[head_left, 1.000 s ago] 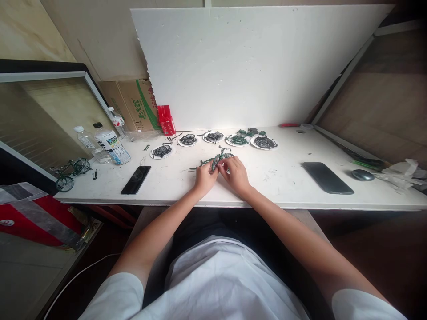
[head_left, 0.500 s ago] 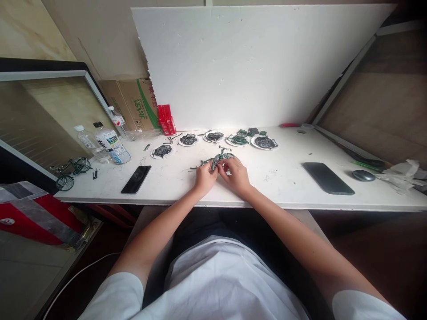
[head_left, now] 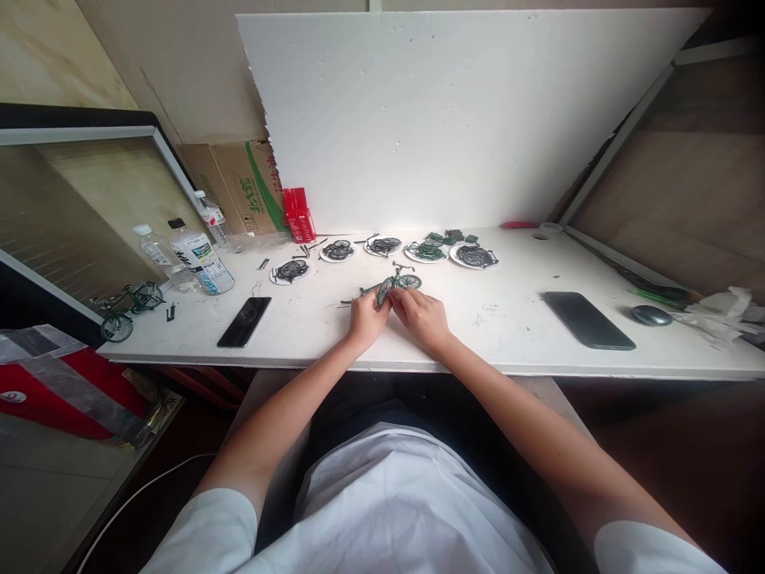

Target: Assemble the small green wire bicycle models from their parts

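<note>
A small green model bicycle point(head_left: 394, 284) stands on the white table point(head_left: 508, 319), just beyond my two hands. My left hand point(head_left: 366, 319) is closed, pinching the bicycle near its rear wheel. My right hand point(head_left: 421, 313) is closed too, its fingertips on the bicycle's frame by the middle. Several small white plates point(head_left: 475, 256) with dark and green bicycle parts lie in a row behind the model.
A finished green model bicycle point(head_left: 124, 308) stands at the table's left corner, near water bottles point(head_left: 200, 259). A black phone point(head_left: 244, 321) lies left of my hands, another phone point(head_left: 586, 320) and a mouse point(head_left: 650, 314) to the right. A red box point(head_left: 297, 214) leans against the white foam board.
My right hand has drawn back slightly, uncovering more of the front wheel. The left hand and the bicycle have barely moved.
</note>
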Action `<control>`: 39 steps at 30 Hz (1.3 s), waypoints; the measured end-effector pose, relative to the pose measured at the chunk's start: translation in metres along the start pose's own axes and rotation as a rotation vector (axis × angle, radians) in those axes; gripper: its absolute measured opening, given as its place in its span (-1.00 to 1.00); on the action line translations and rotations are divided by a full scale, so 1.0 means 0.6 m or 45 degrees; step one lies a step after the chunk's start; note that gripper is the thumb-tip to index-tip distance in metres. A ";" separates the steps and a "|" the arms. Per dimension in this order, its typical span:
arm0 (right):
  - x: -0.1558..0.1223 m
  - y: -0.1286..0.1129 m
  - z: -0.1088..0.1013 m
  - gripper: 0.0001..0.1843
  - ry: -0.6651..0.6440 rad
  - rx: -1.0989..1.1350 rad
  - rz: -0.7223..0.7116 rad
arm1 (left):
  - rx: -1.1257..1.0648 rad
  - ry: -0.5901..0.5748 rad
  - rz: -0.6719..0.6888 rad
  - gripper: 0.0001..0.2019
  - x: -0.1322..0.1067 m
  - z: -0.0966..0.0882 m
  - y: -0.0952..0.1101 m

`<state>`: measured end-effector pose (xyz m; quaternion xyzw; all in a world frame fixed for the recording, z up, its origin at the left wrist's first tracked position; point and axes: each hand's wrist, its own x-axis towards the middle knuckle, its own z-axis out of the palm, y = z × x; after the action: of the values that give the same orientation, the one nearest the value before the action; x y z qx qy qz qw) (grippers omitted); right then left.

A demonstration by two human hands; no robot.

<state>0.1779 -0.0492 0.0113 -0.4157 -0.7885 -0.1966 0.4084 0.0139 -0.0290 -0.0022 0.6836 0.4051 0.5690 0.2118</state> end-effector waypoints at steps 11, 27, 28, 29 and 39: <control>-0.001 0.000 0.006 -0.76 -0.010 0.033 0.068 | -0.041 0.002 -0.009 -0.83 -0.001 0.001 -0.002; 0.004 -0.002 -0.005 -0.73 0.063 0.056 0.056 | 0.078 0.059 0.069 -0.87 -0.002 -0.006 0.018; 0.007 -0.001 -0.010 -0.72 0.063 0.046 0.030 | 0.101 0.064 0.098 -0.88 -0.001 -0.009 0.022; 0.010 -0.001 -0.015 -0.71 0.064 0.034 0.002 | 0.132 0.067 0.131 -0.90 -0.001 -0.011 0.026; 0.047 0.003 -0.084 -0.80 0.153 0.020 -0.248 | 0.497 0.074 0.428 -0.92 0.013 -0.035 0.070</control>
<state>0.1945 -0.0671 0.0635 -0.3214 -0.8008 -0.2535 0.4372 0.0074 -0.0512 0.0397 0.7527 0.3938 0.5265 -0.0335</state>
